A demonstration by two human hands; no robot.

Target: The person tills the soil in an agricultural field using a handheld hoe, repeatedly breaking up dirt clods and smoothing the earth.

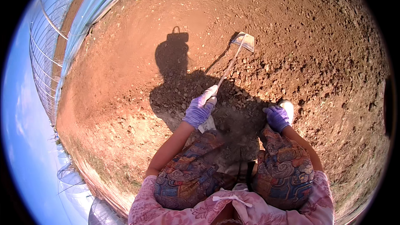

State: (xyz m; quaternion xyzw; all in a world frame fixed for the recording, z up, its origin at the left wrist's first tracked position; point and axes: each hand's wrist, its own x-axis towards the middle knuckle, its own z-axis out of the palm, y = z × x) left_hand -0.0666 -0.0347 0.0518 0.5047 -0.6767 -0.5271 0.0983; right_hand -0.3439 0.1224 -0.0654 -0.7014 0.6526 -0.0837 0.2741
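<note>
My left hand [200, 107], in a purple striped glove with a pale palm, grips the thin handle of a hoe [230, 64]. The hoe reaches up and away to the right, and its broad metal blade [246, 41] rests on the soil. My right hand [277, 118], gloved the same way, is down by my right knee, beside a white shoe [287, 108]. Its fingers are bent downward, and whatever lies beneath them is hidden. Behind my left wrist, part of the other pale shoe [207, 125] shows between the hand and my patterned trousers [187, 175].
Loose brown soil [300, 53] with clods spreads ahead and to the right; smoother soil [118, 53] lies left. Clear plastic sheeting [75, 37] and greenhouse hoops [43, 68] line the left side. Dry grass [115, 165] grows at lower left. My shadow [173, 56] falls across the ground.
</note>
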